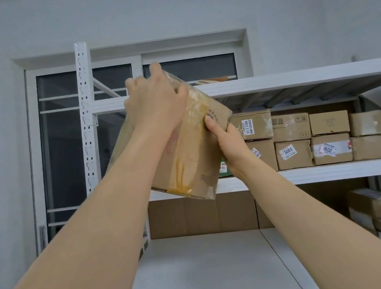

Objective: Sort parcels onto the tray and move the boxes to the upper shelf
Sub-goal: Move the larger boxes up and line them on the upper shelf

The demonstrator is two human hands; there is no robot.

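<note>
Holding a taped cardboard box up w/ both hands, tilted, its top corner level w/ the front edge of the upper shelf. Left hand lies over the box's upper left part, fingers curled over the top edge, thumb on the near face. Right hand grips the right edge, thumb pressed on the front, other fingers hidden behind. Box is in the air, not resting on any shelf. Middle shelf behind carries a row of labelled boxes, two high, incl. ones marked 3003 & 2010. White upright post at left, window behind it. More cartons lower right.
</note>
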